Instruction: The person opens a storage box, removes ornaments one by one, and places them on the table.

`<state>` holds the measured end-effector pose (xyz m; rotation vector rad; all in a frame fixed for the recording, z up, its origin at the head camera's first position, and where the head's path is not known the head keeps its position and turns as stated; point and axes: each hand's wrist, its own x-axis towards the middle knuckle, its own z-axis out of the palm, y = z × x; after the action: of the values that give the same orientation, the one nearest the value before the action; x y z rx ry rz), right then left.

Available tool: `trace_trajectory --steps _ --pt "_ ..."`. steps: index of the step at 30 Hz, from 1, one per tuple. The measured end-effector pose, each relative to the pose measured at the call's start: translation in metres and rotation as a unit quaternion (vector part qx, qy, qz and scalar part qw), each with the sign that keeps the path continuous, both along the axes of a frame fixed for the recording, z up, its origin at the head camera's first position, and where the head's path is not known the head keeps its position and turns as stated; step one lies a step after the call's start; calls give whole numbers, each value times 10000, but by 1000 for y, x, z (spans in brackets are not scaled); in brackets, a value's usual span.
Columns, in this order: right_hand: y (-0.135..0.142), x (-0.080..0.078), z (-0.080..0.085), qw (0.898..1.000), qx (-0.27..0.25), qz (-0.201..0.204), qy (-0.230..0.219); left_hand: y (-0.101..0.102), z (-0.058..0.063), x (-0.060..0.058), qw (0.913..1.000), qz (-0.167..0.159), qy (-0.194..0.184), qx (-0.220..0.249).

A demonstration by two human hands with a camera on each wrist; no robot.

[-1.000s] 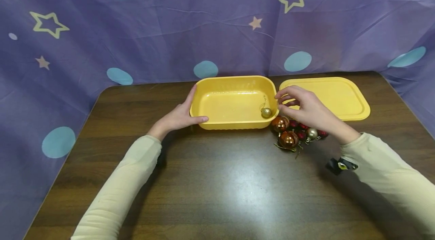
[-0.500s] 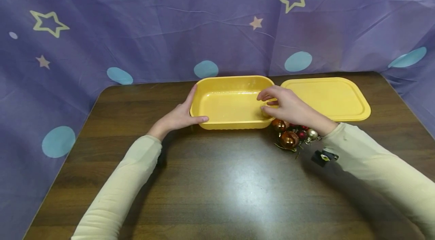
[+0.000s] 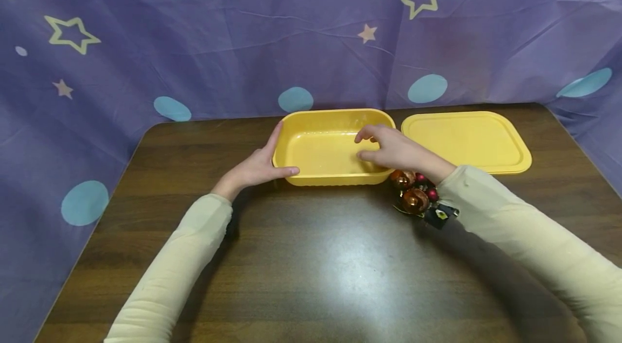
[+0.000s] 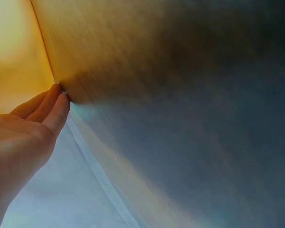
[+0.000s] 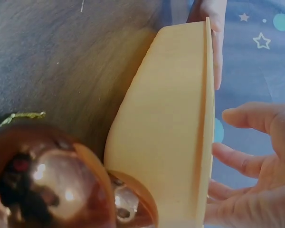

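My left hand (image 3: 257, 166) holds the left end of a deep yellow plastic container (image 3: 320, 156), its thumb over the front rim. In the left wrist view, the fingertips lie against the container's outer wall. Over the right part of the container's inside hovers my right hand (image 3: 389, 147), its fingers loosely bent and spread. The right wrist view shows nothing between its thumb and fingers. A small gold bauble seen earlier in the container is hidden now. Shiny copper baubles (image 3: 416, 200) and small red baubles (image 3: 432, 194) lie by the front right corner, partly behind the right sleeve.
To the right of the container, a yellow lid (image 3: 466, 140) lies flat on the brown wooden table (image 3: 311, 256). A purple curtain (image 3: 233, 51) with stars and dots hangs behind the table. The right forearm passes over the pile of baubles.
The right hand has moved left from beside the container's right rim to over its inside, and its fingers have spread. The gold bauble has gone out of sight. The left hand stays put.
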<state>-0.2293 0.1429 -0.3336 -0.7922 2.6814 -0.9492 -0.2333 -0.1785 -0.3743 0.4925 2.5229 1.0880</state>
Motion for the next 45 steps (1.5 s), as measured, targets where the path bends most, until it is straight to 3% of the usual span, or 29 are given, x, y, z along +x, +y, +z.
trace_trajectory --steps 8,15,23,30,38,45 --pt "-8 -5 -6 9981 27 -68 -616 1 -1 -1 10000 -16 41 -18" --pt "-11 -7 -15 9925 -134 359 -1158 3 0 -1 9999 -11 82 -70" --pt "-13 -11 -18 9780 -498 799 -1863 3 0 -2 10000 -9 47 -52" --pt "-17 -15 -25 9808 -485 806 -1708 2 0 -2 10000 -8 20 -61" --pt "-24 -16 -32 9924 -210 821 -889 0 -1 -2 10000 8 -63 -29" --pt "-28 -16 -34 9900 -670 529 -1124 -1 -2 -1 10000 26 -58 8"
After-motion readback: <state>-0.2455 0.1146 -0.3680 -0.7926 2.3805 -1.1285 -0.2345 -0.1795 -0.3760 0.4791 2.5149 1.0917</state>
